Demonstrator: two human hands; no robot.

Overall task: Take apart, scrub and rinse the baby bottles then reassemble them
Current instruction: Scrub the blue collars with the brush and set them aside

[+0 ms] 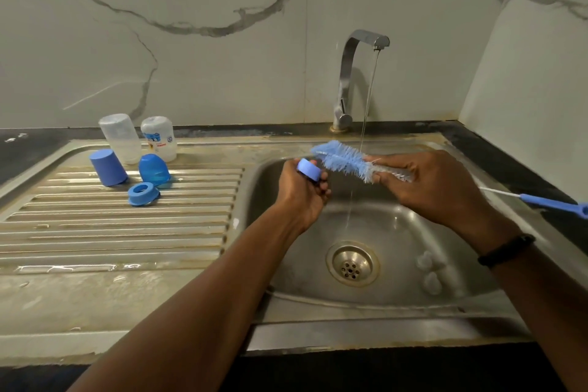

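Both hands over the steel sink (445,277), tap (350,73) running — thin stream of water (366,111) falls between them into the basin near the drain (352,263).

Left hand (302,191) fingers curled round a blue collar ring (309,169), holding it up at the left edge of the basin. Right hand (426,184) clamped on the bottle brush (346,159) — gripping right at the base of the blue bristles, bristle head pointing left toward the ring, tip close to it but I cannot tell if touching. The white wire shaft and blue handle (553,202) stick out to the right past the wrist, over the sink's rim. Black band (506,250) on the right wrist.

On the ribbed drainboard (127,232) to the left, well apart from the hands: two clear bottle bodies standing upside down at the back — plain one (120,137) on the left, printed one (159,137) just beside it on the right. In front of them a solid blue cap (108,167) tilted, a translucent blue cap (153,169) upright, and a second blue collar ring (143,193) lying flat, just in front of the translucent cap, touching or nearly so.

Two clear teats (429,270) lie in the basin, right of the drain, hard to make out. Marble-look wall (222,41) behind, dark surface (31,149) round the sink.
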